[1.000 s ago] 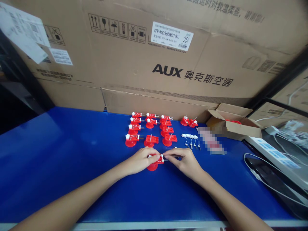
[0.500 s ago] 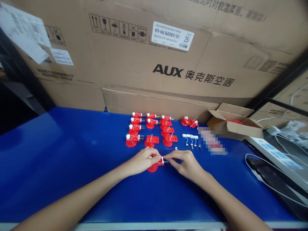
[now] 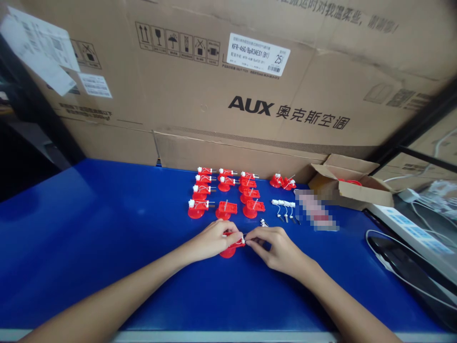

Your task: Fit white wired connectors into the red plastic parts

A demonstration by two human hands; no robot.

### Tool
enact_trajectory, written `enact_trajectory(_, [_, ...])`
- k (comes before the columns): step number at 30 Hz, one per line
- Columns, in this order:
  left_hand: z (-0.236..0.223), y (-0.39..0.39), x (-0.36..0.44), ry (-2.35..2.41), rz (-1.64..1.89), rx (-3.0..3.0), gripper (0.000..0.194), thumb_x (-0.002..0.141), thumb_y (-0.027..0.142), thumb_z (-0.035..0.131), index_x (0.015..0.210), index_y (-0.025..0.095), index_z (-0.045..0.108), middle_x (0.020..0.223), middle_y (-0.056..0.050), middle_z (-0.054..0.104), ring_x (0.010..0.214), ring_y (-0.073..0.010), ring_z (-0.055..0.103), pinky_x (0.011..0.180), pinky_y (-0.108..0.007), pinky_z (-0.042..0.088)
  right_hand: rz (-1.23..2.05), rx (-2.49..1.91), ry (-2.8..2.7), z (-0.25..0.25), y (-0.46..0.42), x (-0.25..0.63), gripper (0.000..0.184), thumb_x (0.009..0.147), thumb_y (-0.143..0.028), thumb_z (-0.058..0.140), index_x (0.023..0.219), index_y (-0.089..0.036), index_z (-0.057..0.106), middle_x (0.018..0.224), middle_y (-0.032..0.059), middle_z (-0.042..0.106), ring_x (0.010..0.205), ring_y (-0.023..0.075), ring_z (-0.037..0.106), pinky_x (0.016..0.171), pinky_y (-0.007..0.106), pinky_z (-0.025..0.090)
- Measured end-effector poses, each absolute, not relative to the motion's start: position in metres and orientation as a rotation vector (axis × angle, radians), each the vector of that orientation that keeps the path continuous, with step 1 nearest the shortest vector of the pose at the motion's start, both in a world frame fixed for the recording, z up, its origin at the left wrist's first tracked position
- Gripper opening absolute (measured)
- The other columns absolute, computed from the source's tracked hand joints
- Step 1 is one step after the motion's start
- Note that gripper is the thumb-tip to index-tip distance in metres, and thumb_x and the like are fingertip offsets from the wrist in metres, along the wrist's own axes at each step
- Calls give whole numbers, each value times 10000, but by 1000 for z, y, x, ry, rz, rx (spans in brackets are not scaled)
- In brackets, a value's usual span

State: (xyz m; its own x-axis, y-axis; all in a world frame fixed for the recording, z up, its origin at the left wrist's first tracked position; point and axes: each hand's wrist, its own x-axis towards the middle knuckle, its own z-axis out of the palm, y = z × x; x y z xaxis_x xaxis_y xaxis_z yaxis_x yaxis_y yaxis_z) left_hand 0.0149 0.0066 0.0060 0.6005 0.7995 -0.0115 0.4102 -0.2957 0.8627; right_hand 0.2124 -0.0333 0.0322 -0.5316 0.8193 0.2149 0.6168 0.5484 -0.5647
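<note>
My left hand (image 3: 217, 239) is closed on a red plastic stand (image 3: 227, 251) with a round foot, steadying it upright on the blue table. A small white wired part (image 3: 242, 240) lies on the stand's top, partly hidden under my left fingers. At the right end of that top, my right hand (image 3: 269, 243) pinches the wired part's metal end between thumb and fingertips, which mostly cover it. Just beyond my right hand lies another small white piece with metal tips (image 3: 263, 222). Behind both hands stand several like red stands (image 3: 224, 209), some fitted with white wired parts.
Several loose white wired parts (image 3: 283, 204) lie in a row at right, near two tilted red stands (image 3: 288, 183). An open cardboard box (image 3: 364, 193), a power strip (image 3: 410, 228) and a black phone-like device (image 3: 396, 259) with a cable are further right. A large carton (image 3: 200, 109) walls the back.
My right fingertips have shifted slightly down on the end of the wired part, covering the metal piece that showed before. My left hand keeps its hold; the whole view has shifted slightly.
</note>
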Motion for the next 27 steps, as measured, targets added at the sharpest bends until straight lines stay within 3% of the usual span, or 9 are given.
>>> enact_trajectory(6, [7,5,16,971,534,1934,258,846,352,489,797,149,641,795,-28,667,749,-165,609,670,-238,443,1109,-1251,-2036,23,-28,211,161,846,-250,524,810,-142,638,654,26,623,547,113,591,529,205,486])
enact_trajectory(10, [7,5,16,967,536,1936,253,843,340,494,800,141,643,793,-36,668,743,-165,608,668,-238,444,1248,-1238,-1901,23,-29,211,155,817,-262,573,793,-121,632,645,29,614,536,109,583,522,210,492])
enact_trajectory(27, [6,6,14,946,540,1936,243,841,328,505,796,135,643,763,-33,665,713,-159,608,638,-229,440,913,-1211,-2127,22,-30,211,148,847,-201,522,791,-149,649,667,25,639,546,109,587,533,201,471])
